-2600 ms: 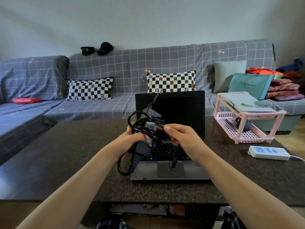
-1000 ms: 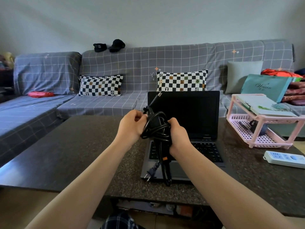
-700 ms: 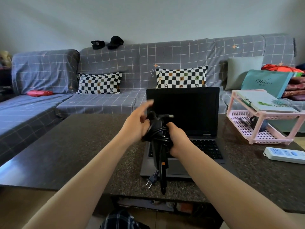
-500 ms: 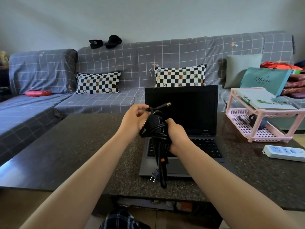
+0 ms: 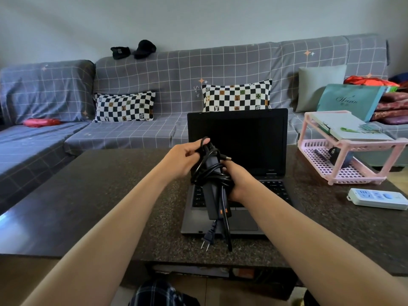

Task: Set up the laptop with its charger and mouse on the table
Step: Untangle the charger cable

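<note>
An open black laptop with a dark screen stands on the dark stone table. Above its keyboard I hold the black charger, its cable still wound round the brick. My right hand grips the brick and the coils. My left hand pinches a loop of the cable at the top of the bundle. The two-pin mains plug and a loop of cord dangle over the laptop's front edge. The round laptop connector sticks out to the right. I see no mouse clearly.
A white and blue power strip lies on the table at the right. Behind it stands a pink plastic rack with books on top. A grey checked sofa with cushions runs along the far side.
My left hand has shifted its hold on the cable and lifted a loop at the top. The connector end has swung from pointing up to pointing right. The plug now hangs lower.
</note>
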The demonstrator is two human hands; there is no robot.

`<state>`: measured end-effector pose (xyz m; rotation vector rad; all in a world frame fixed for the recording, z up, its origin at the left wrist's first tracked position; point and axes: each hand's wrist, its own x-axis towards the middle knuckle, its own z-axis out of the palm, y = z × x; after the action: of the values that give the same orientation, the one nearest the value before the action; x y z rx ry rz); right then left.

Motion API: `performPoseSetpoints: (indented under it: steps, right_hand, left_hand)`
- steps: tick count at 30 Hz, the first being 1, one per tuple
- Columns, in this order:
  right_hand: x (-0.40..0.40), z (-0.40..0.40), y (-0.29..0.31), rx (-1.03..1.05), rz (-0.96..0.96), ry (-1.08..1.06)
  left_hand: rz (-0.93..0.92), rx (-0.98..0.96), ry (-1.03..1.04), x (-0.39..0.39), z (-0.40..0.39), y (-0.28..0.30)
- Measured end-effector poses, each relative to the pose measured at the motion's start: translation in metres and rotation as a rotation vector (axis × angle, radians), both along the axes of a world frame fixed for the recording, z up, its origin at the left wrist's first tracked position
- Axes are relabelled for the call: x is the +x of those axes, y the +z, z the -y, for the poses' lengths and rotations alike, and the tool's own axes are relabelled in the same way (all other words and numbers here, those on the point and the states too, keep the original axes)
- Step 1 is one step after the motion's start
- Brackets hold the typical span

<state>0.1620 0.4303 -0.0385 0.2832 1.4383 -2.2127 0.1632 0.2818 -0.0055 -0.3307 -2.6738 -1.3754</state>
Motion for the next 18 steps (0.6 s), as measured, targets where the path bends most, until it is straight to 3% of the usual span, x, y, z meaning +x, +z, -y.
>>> performPoseSetpoints:
  steps: [3,6,11,14,17,18]
  right_hand:
    - [-0.004,-0.004,-0.004,-0.030,-0.022,0.002]
    - [-0.005,-0.008,-0.005,-0.036,-0.039,-0.009]
    - [-0.006,-0.014,-0.009,-0.064,-0.134,-0.001]
    - [-0.005,-0.017,-0.010,-0.058,-0.191,0.005]
    - [-0.008,-0.018,-0.013,0.037,-0.297,-0.023]
    - [-0.009,-0.020,-0.014,0.088,-0.350,-0.038]
  left_hand:
    - [-0.038,0.075,0.041,-0.003,-0.001,-0.004]
    - [-0.034,0.297,0.097,-0.001,-0.007,-0.011]
    - [0.222,0.719,-0.073,0.008,-0.016,-0.005]
    - [0.199,0.650,-0.011,0.011,-0.020,-0.002]
    - [0.171,0.592,0.174,0.009,-0.025,-0.001]
    - [0.112,0.493,0.256,0.008,-0.026,-0.001]
